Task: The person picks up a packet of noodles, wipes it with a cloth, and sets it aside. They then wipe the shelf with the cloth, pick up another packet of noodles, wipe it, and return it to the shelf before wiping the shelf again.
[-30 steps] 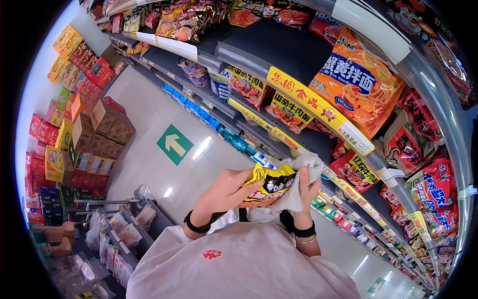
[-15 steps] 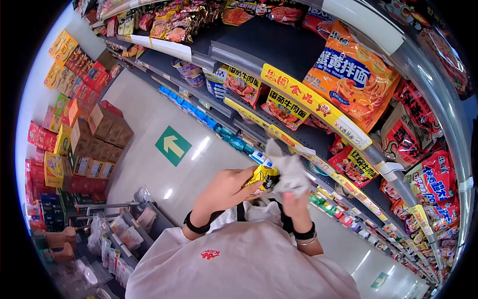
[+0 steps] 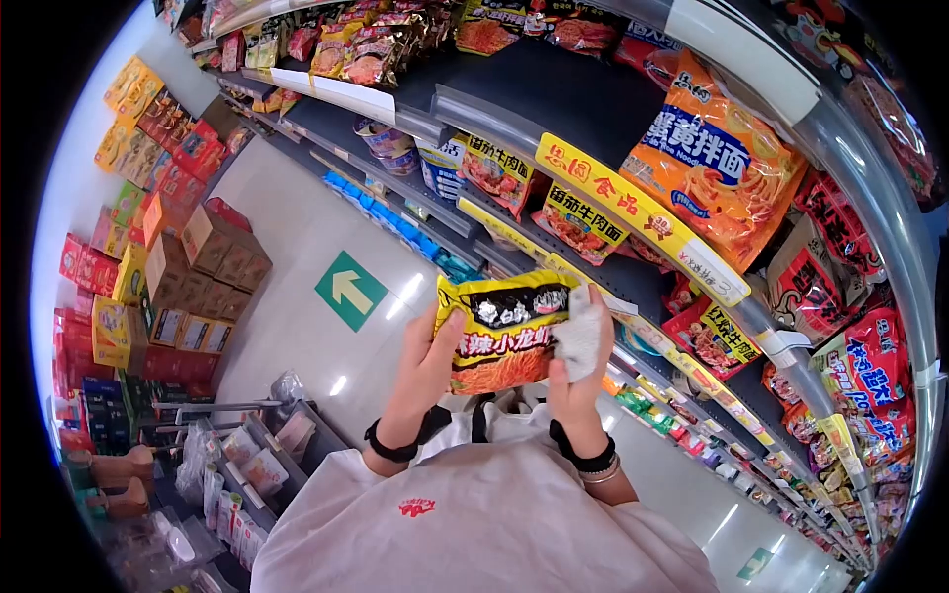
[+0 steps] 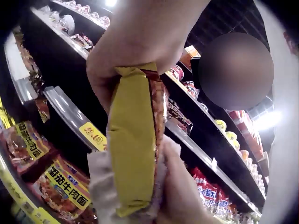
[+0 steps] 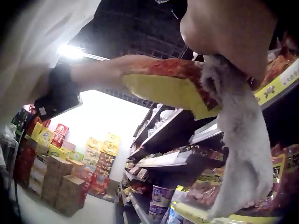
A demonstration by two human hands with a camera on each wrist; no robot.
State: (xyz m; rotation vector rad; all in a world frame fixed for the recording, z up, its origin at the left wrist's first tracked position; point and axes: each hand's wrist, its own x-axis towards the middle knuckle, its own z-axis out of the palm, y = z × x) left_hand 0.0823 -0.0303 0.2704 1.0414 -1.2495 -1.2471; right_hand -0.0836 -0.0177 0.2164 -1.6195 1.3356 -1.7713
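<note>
A yellow, black and orange instant noodle packet (image 3: 506,331) is held up in front of the chest, its printed face toward the head camera. My left hand (image 3: 423,368) grips its left end, thumb over the front. At the opposite end my right hand (image 3: 579,385) pinches a light grey cloth (image 3: 581,341) against the packet, thumb in front. In the right wrist view the cloth (image 5: 245,144) hangs in a long fold below the hand. The left wrist view shows the packet's plain yellow side (image 4: 133,140), with cloth behind its lower part.
Shelves of noodle packets run along the right, with a large orange noodle bag (image 3: 707,163) above a yellow shelf label (image 3: 633,212). A grey cart (image 3: 262,450) stands at lower left. Stacked cartons (image 3: 203,272) are by the left wall, beyond a floor arrow sign (image 3: 351,290).
The cloth moved off the packet's front, swung loose in a blur beside it, and is now back at its right end. The packet has turned to face the head camera.
</note>
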